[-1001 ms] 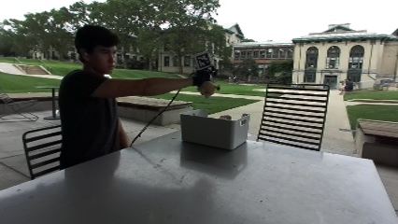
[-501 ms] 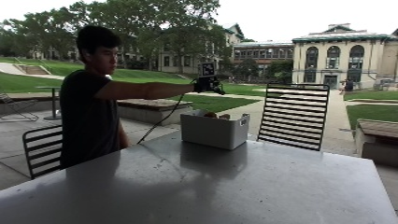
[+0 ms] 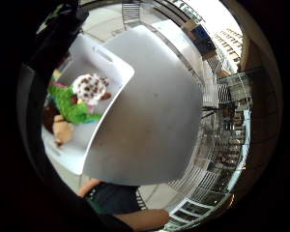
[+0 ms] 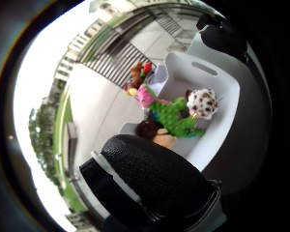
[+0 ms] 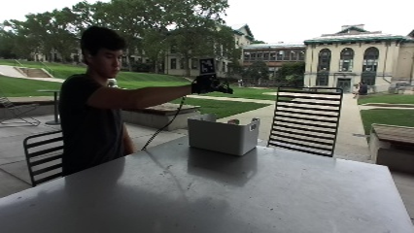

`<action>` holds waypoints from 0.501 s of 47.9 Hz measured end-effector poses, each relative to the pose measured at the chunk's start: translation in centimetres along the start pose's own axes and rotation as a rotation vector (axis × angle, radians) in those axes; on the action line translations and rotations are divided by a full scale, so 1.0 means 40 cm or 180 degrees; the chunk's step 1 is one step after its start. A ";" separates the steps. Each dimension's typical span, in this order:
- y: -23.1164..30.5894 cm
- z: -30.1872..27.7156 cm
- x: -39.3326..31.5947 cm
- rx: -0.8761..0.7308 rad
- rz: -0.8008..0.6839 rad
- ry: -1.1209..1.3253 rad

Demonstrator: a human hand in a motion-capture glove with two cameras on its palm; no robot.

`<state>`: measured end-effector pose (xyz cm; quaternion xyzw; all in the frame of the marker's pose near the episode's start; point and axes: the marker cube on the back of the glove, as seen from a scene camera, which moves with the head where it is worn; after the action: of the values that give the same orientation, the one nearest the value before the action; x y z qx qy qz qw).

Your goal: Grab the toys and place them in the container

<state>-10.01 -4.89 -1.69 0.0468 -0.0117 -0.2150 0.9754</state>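
You are holding your right hand [image 5: 208, 85] up in the air over the white container [image 5: 222, 136], which is sitting on the gray surface [image 5: 213, 194]. I cannot tell how your fingers are set; nothing shows in them. The toys are lying inside the container: a green toy [image 4: 173, 117], a spotted toy [image 4: 202, 102], a pink toy [image 4: 146, 94] and a brown toy [image 4: 149, 129]. No toys are showing on the surface, so look around carefully before you reach for more.
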 end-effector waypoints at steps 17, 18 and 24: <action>0.181 -0.024 0.234 0.0097 0.1258 0.0130; 0.193 -0.023 0.247 0.0106 0.1303 0.0137; 0.274 0.007 0.348 0.0163 0.1477 0.0302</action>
<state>7.21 -0.89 -0.33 0.0777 0.0183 0.0178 0.9967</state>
